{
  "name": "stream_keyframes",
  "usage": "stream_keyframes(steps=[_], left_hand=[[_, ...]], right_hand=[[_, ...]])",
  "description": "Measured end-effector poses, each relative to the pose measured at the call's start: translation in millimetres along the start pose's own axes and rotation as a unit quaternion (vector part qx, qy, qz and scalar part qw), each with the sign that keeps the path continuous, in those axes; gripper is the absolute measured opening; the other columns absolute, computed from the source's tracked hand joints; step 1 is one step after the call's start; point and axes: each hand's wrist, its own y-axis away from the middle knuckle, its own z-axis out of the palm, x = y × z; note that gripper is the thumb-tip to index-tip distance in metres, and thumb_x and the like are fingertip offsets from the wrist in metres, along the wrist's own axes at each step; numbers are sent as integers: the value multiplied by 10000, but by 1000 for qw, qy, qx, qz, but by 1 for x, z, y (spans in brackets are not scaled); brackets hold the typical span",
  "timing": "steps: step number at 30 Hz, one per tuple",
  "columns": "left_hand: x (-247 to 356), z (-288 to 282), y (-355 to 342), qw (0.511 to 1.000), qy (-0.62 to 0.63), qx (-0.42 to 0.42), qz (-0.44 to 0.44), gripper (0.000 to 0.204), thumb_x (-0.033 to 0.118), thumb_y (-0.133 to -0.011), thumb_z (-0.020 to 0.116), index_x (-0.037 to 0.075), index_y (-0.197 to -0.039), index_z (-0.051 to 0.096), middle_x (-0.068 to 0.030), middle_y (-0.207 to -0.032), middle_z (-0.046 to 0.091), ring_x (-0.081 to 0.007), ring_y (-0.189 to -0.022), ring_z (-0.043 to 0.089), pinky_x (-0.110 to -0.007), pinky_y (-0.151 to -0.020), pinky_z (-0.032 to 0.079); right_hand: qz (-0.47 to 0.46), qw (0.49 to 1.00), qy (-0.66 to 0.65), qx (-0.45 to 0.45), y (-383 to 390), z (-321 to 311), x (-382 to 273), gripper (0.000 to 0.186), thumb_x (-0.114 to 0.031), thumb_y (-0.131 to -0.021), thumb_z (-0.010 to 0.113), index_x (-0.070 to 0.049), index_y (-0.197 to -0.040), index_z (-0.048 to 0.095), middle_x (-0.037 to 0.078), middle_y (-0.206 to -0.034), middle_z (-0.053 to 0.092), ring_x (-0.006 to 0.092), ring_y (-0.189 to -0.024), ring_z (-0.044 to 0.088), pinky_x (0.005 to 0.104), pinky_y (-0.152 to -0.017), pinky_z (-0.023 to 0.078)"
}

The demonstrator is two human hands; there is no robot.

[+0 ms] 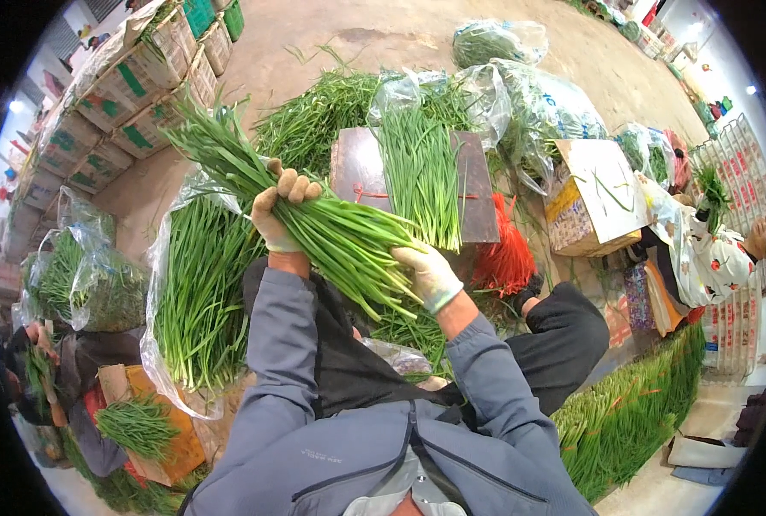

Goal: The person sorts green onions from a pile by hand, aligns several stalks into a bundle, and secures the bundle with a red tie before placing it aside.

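Note:
A thick bunch of garlic chives (340,236) lies slantwise across my lap, held up in both gloved hands. My left hand (281,206) is wrapped round its middle, with the leafy tips pointing to the far left. At the pale stem ends, my right hand (430,273) closes on the bunch from the right; some of its fingers are hidden. Just beyond, another pile of garlic chives (417,176) rests on a dark board (477,185), over a red tie (361,193). To my left a clear plastic bag (153,297) holds many long chives (202,292).
Red tie strands (505,254) hang at the board's right edge. Loose greens (314,116) are heaped behind it. A box with a white board (594,193) stands right. Bundled chives (632,413) line the lower right. Stacked crates (142,86) rise far left. Other people sit on both sides.

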Motion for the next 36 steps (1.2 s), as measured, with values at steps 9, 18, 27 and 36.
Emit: stream_keyframes(steps=[9,18,27,36], left_hand=[[2,-6,-1,999,29,9,-14,410,132,-842,581,95,-1250,571,17,-767,404,-133,-692,425,-319,-734,365],[17,-11,-2,998,42,50,-7,161,196,-830,616,98,-897,507,48,-770,357,-111,-706,414,-311,-775,381],[30,-10,-9,996,81,15,20,120,177,-847,608,102,-882,522,52,-766,399,-99,-714,445,-296,-785,381],[29,-6,-4,999,53,3,14,350,180,-856,606,48,-1180,599,56,-779,381,-94,-720,429,-282,-790,375]], right_hand=[[-80,995,53,16,7,5,3,469,5,-873,625,10,-1333,537,96,-1154,656,186,-953,648,328,-834,540],[-15,987,142,78,29,-1,-14,231,-116,-908,667,-1,-1108,643,19,-860,620,68,-619,508,224,-536,409],[27,656,748,98,69,-127,27,574,-236,-800,762,-30,-1303,580,151,-1201,670,206,-1085,635,325,-956,485],[-75,936,324,118,45,-1,-19,251,-191,-939,650,29,-1059,662,71,-833,688,140,-642,657,261,-572,513]])
